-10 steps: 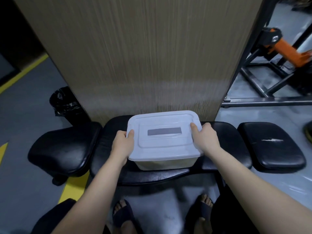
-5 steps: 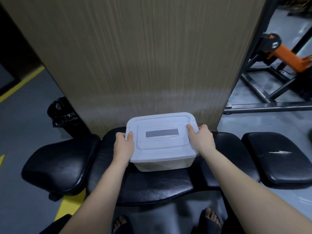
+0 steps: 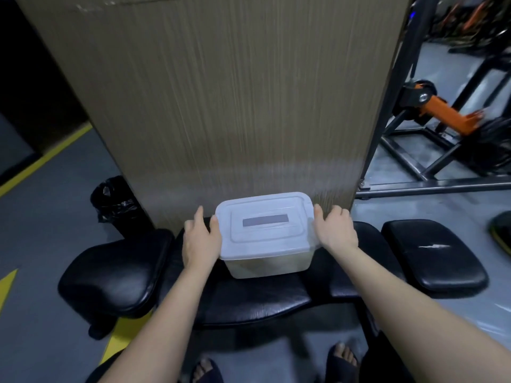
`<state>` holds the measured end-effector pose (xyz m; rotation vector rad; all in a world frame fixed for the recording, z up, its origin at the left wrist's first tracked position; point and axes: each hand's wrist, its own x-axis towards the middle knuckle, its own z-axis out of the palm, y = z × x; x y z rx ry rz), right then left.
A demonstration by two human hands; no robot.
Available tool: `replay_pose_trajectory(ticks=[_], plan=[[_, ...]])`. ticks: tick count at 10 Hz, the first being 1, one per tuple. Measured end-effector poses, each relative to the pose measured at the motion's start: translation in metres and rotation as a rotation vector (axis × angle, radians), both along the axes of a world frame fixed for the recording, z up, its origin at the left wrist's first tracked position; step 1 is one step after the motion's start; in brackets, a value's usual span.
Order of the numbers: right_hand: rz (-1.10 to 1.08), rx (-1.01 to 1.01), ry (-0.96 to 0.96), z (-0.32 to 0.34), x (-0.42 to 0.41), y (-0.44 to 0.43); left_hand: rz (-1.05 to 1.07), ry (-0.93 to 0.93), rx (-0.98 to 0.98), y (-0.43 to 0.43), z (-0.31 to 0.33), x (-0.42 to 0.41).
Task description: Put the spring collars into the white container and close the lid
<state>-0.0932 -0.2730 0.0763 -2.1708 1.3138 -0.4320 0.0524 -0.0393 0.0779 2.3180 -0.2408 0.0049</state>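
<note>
Two hands flank the lidded container at the bench's back edge. Left hand loose-fingered beside it; right hand touches its side, grip unclear.

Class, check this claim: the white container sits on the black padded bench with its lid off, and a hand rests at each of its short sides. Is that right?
One detail is wrong: the lid is on the white container, not off. The head view shows it covering the top. The rest holds: the container sits on the black padded bench, with the left hand and right hand at its short sides.

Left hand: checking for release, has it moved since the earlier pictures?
Yes: the left hand slid leftward, off the white plastic lid's top, across the black padded bench.
</note>
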Motion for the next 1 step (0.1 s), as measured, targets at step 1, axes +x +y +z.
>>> replay_pose_trajectory(ticks=[1], plan=[[0.099, -0.120, -0.022, 0.0096, -0.0068, 0.0079, -0.156, -0.070, -0.031, 0.0008, 0.0112, -0.0171]])
